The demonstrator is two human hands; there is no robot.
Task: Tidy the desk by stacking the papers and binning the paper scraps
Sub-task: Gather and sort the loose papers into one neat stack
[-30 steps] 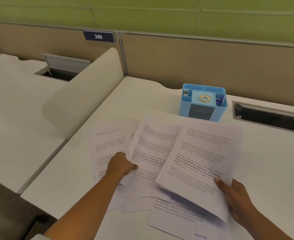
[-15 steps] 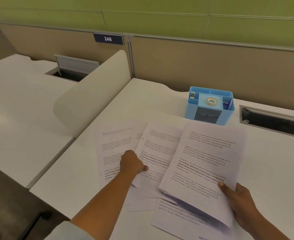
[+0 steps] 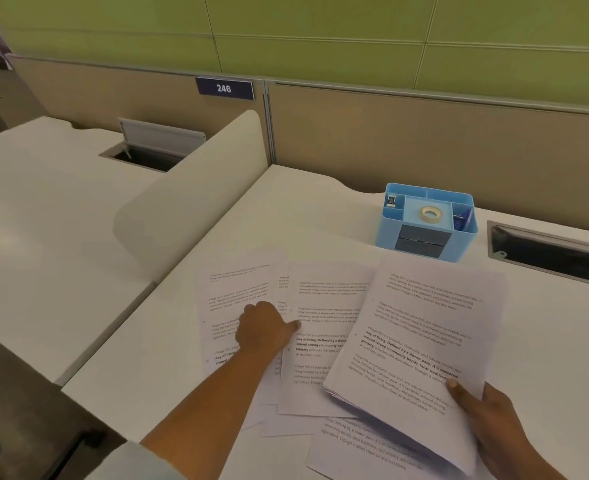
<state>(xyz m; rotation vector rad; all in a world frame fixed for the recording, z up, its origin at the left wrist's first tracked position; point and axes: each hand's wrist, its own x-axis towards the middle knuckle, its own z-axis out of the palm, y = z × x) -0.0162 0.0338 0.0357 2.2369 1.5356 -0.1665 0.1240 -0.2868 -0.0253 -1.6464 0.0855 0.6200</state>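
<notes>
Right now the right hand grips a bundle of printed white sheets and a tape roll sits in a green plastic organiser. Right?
No: the head view shows the plastic organiser is light blue, not green. The right hand grips the printed white sheets; the tape roll sits inside.

printed text (image 3: 421, 341) too small, bottom sheet (image 3: 355, 448) cropped
</notes>
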